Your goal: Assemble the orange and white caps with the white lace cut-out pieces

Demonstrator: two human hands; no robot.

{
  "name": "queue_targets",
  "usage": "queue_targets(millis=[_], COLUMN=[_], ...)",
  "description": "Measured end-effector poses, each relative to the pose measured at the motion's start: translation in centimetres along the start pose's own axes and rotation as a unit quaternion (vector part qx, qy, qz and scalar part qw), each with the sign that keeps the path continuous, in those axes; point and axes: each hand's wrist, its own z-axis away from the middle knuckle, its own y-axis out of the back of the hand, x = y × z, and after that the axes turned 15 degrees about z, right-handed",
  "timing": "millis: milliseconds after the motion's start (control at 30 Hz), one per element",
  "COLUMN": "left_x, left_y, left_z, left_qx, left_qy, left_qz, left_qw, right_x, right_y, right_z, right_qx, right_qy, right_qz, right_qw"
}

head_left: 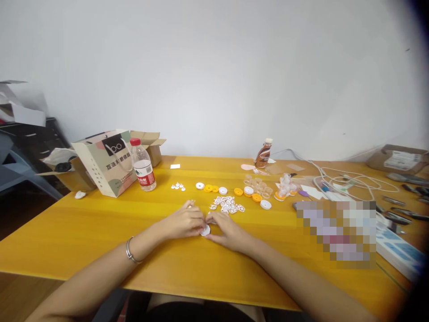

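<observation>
Between my two hands, low over the table, is a small white round plastic piece [205, 230]. My left hand [186, 220], with a silver bracelet at its wrist, is closed, its fingertips pressed on the left side of the piece. Thumb and forefinger of my right hand [228, 230] grip the same piece from the right. Whether a smaller part sits under the left fingertips is hidden. Just beyond the hands lies a pile of white perforated plastic parts [228, 204]. Behind it runs a row of white discs [223, 190] and yellow discs [209, 188].
Small white parts [178, 186] lie left of the row; clear rings [264, 185] lie right. A water bottle [144, 167], paper bag [112, 163] and open carton [150, 147] stand left. A brown drink bottle [263, 153], white cables [348, 181] and pliers [397, 218] are right.
</observation>
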Motion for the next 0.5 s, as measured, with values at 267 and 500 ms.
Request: queue_targets(millis=[267,500], left_x=[0.4,0.0], left_y=[-0.1,-1.4], left_z=[-0.2,-0.4], left_qx=[0.011,0.054], left_qy=[0.03,0.077], left_qz=[0.049,0.153], left_qw=[0.998,0.984], right_x=[0.1,0.2], right_y=[-0.2,-0.2], right_z=[0.0,-0.1], right_qx=[-0.011,-0.016], right_qy=[-0.003,-0.008], right_qz=[-0.013,-0.021], right_qw=[1.0,1.0])
